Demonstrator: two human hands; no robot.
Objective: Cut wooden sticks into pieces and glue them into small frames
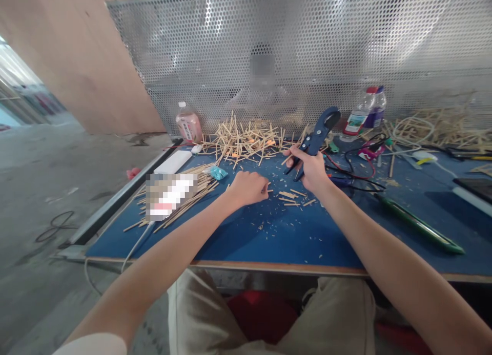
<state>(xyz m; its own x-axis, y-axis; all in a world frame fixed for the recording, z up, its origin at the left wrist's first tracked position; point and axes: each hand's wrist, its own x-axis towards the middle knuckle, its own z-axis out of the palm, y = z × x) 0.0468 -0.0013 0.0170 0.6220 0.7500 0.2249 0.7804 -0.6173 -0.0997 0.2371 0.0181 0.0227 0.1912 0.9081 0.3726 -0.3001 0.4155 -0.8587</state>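
My right hand is closed round the handles of a dark blue cutter, whose jaw points up and away from me. A thin wooden stick also lies between its fingers. My left hand rests on the blue table top as a loose fist; whether it holds anything is hidden. Short cut stick pieces lie between the two hands. Beyond them is a heap of wooden sticks. A bundle of longer sticks lies to the left of my left hand.
A perforated metal panel closes off the back of the table. A pink bottle stands at back left, two bottles at back right. Cables, a long green tool and more sticks lie on the right.
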